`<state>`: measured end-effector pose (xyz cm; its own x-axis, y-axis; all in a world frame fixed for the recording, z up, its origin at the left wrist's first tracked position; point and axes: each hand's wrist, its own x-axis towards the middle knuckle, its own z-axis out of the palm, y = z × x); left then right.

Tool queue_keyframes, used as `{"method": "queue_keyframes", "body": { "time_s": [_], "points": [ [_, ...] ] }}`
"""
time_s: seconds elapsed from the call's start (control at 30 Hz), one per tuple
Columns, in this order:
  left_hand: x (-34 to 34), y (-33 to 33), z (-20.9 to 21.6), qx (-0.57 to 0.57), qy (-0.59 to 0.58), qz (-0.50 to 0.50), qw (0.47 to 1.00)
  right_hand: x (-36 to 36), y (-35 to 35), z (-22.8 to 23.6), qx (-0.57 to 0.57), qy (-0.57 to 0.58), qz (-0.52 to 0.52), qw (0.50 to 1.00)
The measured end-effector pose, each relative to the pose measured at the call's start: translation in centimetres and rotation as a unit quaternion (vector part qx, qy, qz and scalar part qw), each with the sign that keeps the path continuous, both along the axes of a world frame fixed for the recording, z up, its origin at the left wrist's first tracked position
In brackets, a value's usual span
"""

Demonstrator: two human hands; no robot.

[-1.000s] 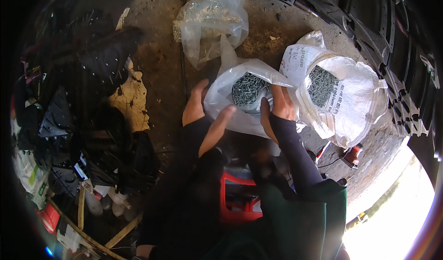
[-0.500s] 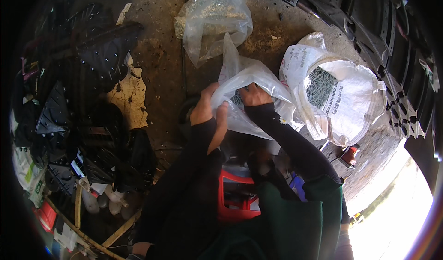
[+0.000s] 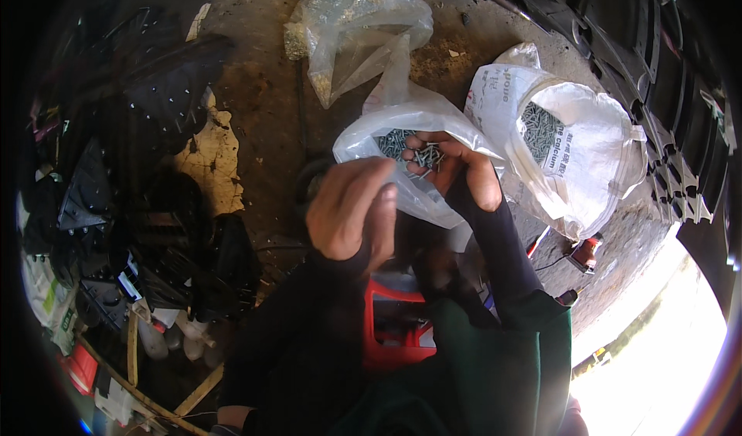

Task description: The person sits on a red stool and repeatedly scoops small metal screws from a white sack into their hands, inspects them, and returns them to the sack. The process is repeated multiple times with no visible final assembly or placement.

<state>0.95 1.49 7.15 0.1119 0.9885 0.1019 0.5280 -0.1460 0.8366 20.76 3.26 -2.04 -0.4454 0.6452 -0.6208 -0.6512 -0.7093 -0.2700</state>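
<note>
Screws (image 3: 393,144), thin, short and silvery grey, showed from left to right in 3 places: inside the near plastic bag (image 3: 429,200), in a small jumbled heap in the right hand (image 3: 468,161), and inside the white sack (image 3: 595,127). The left hand (image 3: 340,212) was in front of the near bag's left side, its back up and its fingers bent; whether it gripped anything could not be told. The right hand, palm up at the bag's mouth, was curled around its handful, shafts pointing at different angles.

Of the 3 containers, the leftmost was a crumpled clear bag (image 3: 363,18) on the stained floor (image 3: 270,65), with pale, glinting contents. The near bag, translucent and wide-mouthed, held loose screws. Beside it on the right, the sack, marked with dark print, gaped open over a greyish mass of them.

At far left, dark parts (image 3: 85,189) merged into shadow. The clear bag's contents were too blurred to identify, the left palm was out of sight, and clothing partly covered a red frame (image 3: 394,359). Glare washed out the lower right.
</note>
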Motion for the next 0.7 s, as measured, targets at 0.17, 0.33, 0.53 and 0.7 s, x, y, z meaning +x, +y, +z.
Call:
{"method": "queue_keyframes", "body": {
  "time_s": [0.17,0.33,0.53,0.7],
  "points": [
    [1.6,-0.1,-1.4,-0.337,-0.295,0.116,0.887,-0.3,-0.3,4.0,-0.008,-0.036,0.0,0.999],
    [1.2,0.3,-2.4,-0.386,-0.436,0.108,0.805,-0.2,-1.0,6.5,-0.002,-0.014,-0.031,0.999],
    [1.7,0.5,-1.7,-0.374,-0.398,0.093,0.833,-0.8,-1.3,7.2,0.018,0.001,-0.038,0.999],
    [0.8,1.2,-2.4,-0.499,-0.477,0.102,0.716,-1.0,-1.5,7.4,0.009,0.003,-0.038,0.999]
  ]
}}
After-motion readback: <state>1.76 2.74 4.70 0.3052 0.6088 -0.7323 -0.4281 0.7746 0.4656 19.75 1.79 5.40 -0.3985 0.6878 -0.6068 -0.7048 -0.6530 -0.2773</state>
